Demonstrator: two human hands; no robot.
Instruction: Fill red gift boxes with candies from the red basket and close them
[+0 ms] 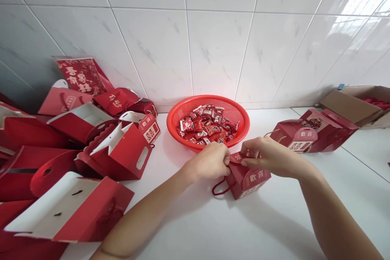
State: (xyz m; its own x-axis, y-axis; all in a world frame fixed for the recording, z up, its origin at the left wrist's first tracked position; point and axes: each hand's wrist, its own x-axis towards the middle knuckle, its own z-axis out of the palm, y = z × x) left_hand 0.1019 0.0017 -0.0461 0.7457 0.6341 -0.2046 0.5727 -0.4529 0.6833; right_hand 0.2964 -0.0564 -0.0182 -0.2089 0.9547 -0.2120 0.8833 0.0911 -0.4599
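A small red gift box [248,180] with Chinese lettering stands on the white surface, just in front of the basket, with a dark red cord handle looping out at its left. My left hand [213,160] is closed at the box's upper left edge, its fingertips pinching there. My right hand [262,154] holds the rounded top flap of the box between thumb and fingers. Behind both hands sits a red plastic basket [172,120] holding several red-wrapped candies [210,126]. The inside of the box is hidden.
Several open red boxes [122,150] crowd the left side. At the right stand red boxes [329,130] beside a brown cardboard carton [347,105] with red items inside. A tiled wall [219,48] rises behind the surface.
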